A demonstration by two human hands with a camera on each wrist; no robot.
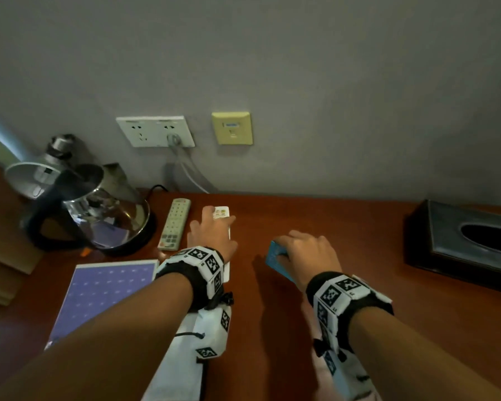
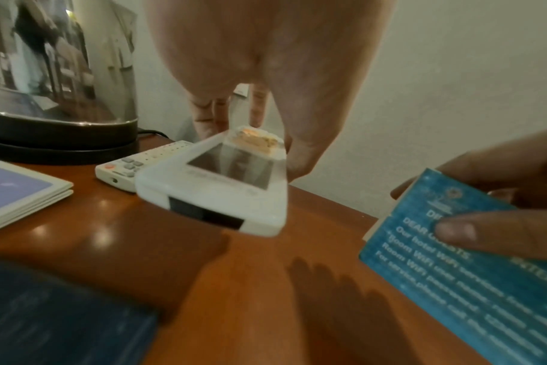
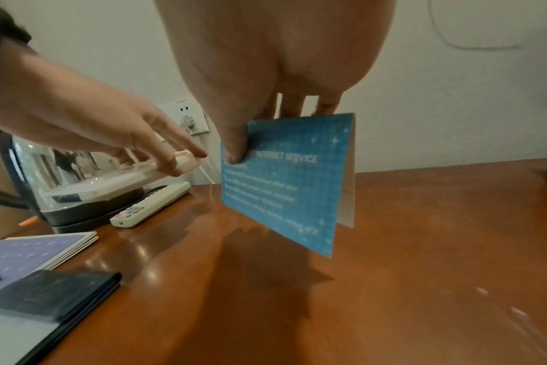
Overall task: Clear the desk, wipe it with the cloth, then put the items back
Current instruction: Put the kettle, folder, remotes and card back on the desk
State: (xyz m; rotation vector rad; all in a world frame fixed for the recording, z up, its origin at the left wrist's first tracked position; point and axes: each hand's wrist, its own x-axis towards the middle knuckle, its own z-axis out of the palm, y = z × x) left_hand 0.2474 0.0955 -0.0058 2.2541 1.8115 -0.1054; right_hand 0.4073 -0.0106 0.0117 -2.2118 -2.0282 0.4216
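Holding the white remote (image 2: 216, 187), the left hand (image 1: 211, 235) has its thumb on one long edge and its fingers (image 2: 203, 111) curled to the other. The left wrist view shows the remote clear of the table (image 1: 344, 221); in the head view the hand hides this.

The right hand (image 1: 307, 253) pinches a folded blue card (image 3: 284, 182), thumb on the printed face, fingers (image 3: 291, 106) behind. The right wrist view shows the card's lower corner off the table and part of the print, "INTERNET SERVICE", which the head view cannot resolve.

Positions taken from the kettle (image 1: 107, 215):
- A buttoned remote (image 1: 174, 224) lies just beside its base.
- The white remote is next beyond that, and the card farther still.
- A purple booklet (image 1: 107, 287) lies in front of the kettle.
- A dark folder (image 3: 50, 294), seen only in the wrist views, lies farther from the kettle than the booklet.
- The tissue box (image 1: 463, 238) sits well apart, at the opposite end.
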